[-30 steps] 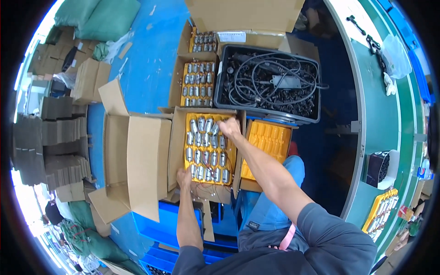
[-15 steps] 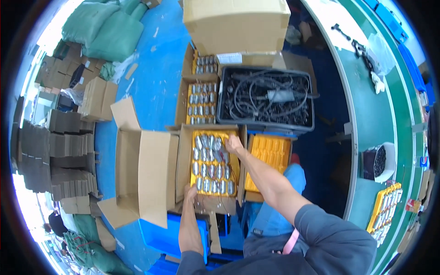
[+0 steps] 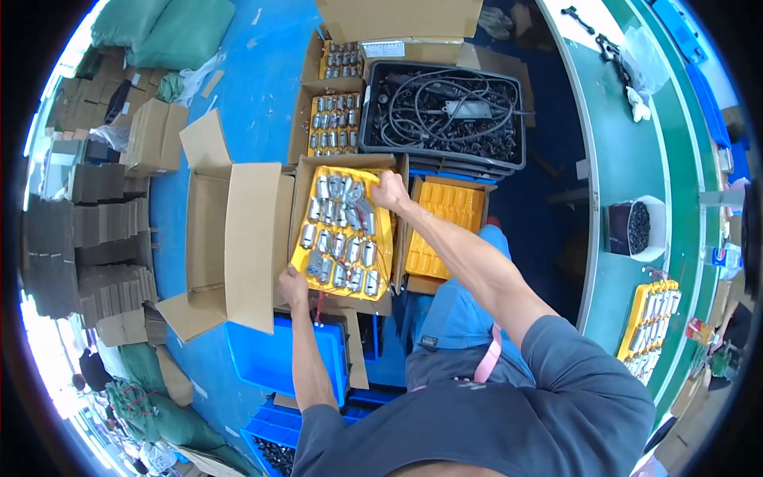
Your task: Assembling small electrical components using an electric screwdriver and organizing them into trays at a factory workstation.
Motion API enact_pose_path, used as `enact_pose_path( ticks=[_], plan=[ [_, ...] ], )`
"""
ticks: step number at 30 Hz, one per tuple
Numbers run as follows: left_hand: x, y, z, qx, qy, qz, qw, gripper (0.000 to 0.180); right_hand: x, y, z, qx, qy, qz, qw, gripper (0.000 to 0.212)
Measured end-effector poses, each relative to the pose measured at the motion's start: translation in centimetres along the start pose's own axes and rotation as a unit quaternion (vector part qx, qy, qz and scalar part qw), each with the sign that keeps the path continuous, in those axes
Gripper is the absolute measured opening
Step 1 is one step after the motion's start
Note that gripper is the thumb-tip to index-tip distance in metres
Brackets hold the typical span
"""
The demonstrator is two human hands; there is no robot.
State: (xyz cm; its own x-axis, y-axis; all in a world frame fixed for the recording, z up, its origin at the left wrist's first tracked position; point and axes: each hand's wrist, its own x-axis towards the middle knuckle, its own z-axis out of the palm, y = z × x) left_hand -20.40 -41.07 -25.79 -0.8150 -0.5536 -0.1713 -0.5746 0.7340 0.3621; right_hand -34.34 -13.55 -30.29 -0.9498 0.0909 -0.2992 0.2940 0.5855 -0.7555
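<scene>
A yellow plastic tray [image 3: 385, 238] carries rows of silver small motors [image 3: 354, 250], some with thin red wires. It is tilted slightly at the mouth of a cardboard box [image 3: 302, 189]. My left hand [image 3: 294, 286] is closed on the tray's near left corner. At the far right corner my right hand [image 3: 389, 191] grips the rim, fingers curled over it. A few motors lie crooked in their slots. Red wires dangle below the tray's near edge. What lies under the tray inside the box is mostly hidden.
An open cardboard box [image 3: 253, 246] stands at left, and yellow trays without motors [image 3: 447, 226] sit at right. Beyond is a black crate [image 3: 521, 151] of cables. Blue bins [image 3: 274, 362] lie nearer. The green workbench [image 3: 608, 298] runs along the right, with another motor tray [image 3: 636, 324].
The tray has been raised and turned a little, its near end swinging right. Both hands moved with it, still gripping. The whole view shifted, so surroundings appear higher and further left.
</scene>
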Motion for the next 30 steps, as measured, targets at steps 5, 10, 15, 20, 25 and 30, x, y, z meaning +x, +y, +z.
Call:
enact_pose_path(
  ticks=[5,10,15,20,25,30],
  plan=[
    [-3.9,4.8,-5.9,-0.024,0.054,0.122,0.991,0.038,-5.1,-3.8,-7.7,0.048,0.077,-0.021,0.996,0.025],
    [-3.2,4.5,-10.0,-0.054,0.093,0.275,0.956,0.036,-13.3,-5.5,-18.6,0.119,0.142,-0.017,0.982,0.02],
    [-10.4,17.1,-19.2,-0.085,-0.045,0.368,0.925,0.032,-26.4,-4.1,-27.7,0.203,0.189,0.036,0.96,0.023],
    [-15.8,30.1,-20.0,0.009,-0.042,0.602,0.798,0.026,-41.9,-1.7,-33.6,0.25,0.356,0.107,0.894,0.024],
    [-22.9,47.0,-17.4,-0.118,-0.258,0.752,0.595,0.038,-51.6,0.4,-36.5,0.295,0.574,0.099,0.758,0.031],
    [-41.6,61.1,-11.4,-0.111,-0.258,0.864,0.419,0.04,-57.3,5.6,-38.5,0.379,0.74,0.061,0.553,0.03]
  ],
)
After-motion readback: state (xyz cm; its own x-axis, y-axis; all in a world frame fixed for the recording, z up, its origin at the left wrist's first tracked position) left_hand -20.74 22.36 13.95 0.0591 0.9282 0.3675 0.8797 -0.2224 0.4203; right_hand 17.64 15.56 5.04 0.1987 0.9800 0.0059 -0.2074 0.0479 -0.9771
